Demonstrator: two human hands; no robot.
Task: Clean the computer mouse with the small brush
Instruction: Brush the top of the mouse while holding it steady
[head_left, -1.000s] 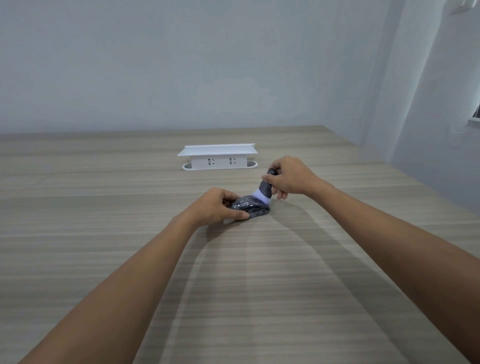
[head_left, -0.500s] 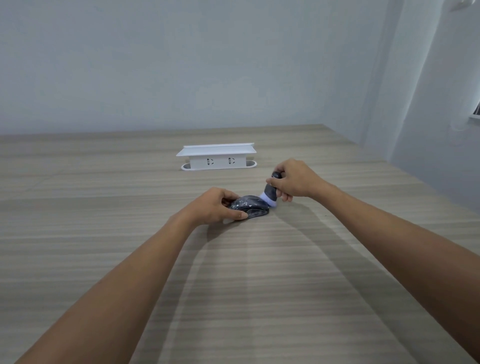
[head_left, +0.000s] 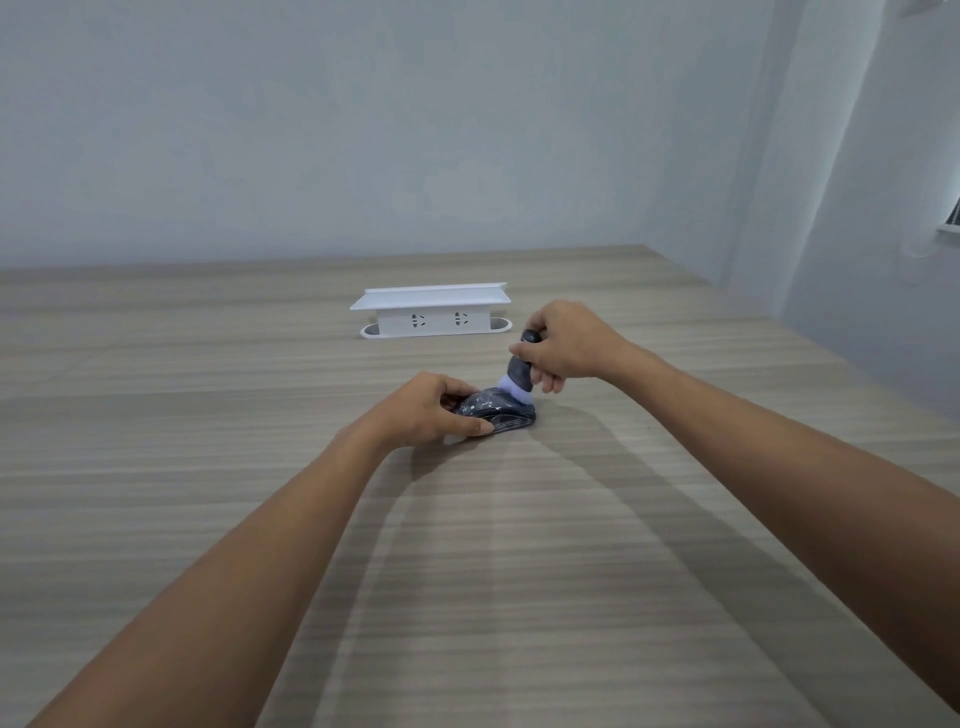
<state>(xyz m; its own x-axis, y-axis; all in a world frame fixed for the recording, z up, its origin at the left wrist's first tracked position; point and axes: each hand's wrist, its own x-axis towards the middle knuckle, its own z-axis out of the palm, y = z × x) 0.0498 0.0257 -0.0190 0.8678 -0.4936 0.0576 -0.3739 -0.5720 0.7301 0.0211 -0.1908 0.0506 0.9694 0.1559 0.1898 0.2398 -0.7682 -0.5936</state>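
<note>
- Between the thumb and curled fingers (head_left: 545, 382) of the right hand (head_left: 569, 345), the small brush (head_left: 519, 370) is gripped by its dark handle, the fingers being closed tightly around it.
- Below those fingers, the pale bristles are pressed onto the top of the computer mouse (head_left: 496, 410) at its far end.
- At the near side of the mouse, the left hand (head_left: 426, 410) is laid over the body, with the thumb pressed along one flank and the fingers curled against the other (a loose pinch, fingers held together).
- Under both hands, the mouse is rested flat on a wooden table (head_left: 208, 415) of grey-brown striped grain.
- Beyond the fingertips, a white socket box (head_left: 434, 312) is stood on the table, well apart from the mouse; a plain pale wall is seen behind it.
- The mouse is dark and glossy, with light reflections mottled across its shell.
</note>
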